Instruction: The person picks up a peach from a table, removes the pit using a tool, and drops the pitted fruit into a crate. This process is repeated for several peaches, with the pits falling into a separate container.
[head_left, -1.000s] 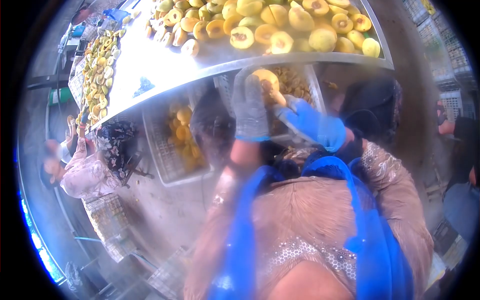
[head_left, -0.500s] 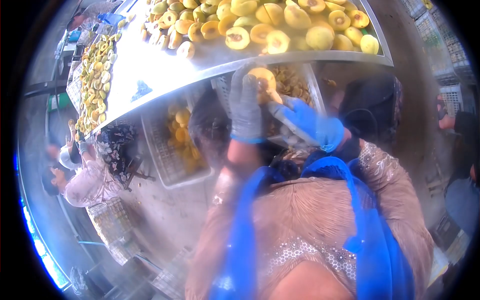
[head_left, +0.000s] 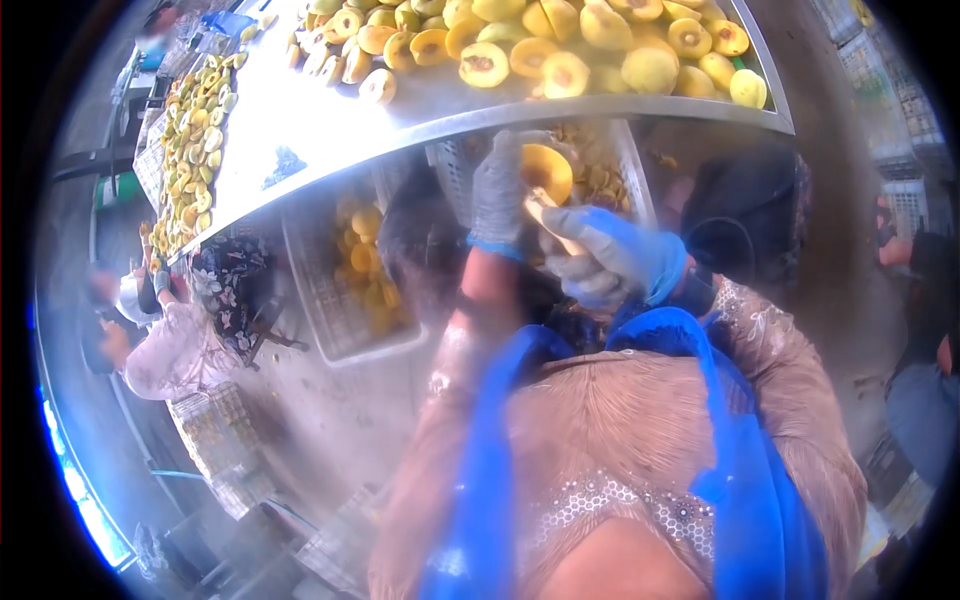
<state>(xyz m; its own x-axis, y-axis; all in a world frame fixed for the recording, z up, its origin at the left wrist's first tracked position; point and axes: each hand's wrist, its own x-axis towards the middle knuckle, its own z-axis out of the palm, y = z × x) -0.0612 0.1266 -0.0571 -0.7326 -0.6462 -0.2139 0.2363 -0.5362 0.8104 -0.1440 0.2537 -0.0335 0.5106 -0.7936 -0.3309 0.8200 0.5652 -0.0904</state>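
My left hand [head_left: 496, 195], in a grey glove with a blue cuff, is closed around a yellow peach half [head_left: 556, 170]. The cut face of the fruit is turned up and looks hollowed. My right hand [head_left: 605, 255], gloved in grey and blue, grips a small tool with a pale handle [head_left: 556, 224]. The tool's near end meets the lower edge of the peach half; its working tip is hard to make out. Both hands are just in front of the metal table edge, above a crate [head_left: 632, 170] of small brown pieces.
Many peach halves [head_left: 484, 64] lie on the metal table [head_left: 400, 128]. A white crate [head_left: 378, 354] with yellow fruit stands on the floor at left. Another worker [head_left: 178, 350] sits by the far-left fruit pile [head_left: 195, 150]. Stacked crates [head_left: 885, 100] stand at right.
The peach half now shows a hollow face where a brown centre showed before. My right hand has turned and dropped slightly, with the tool's handle now visible.
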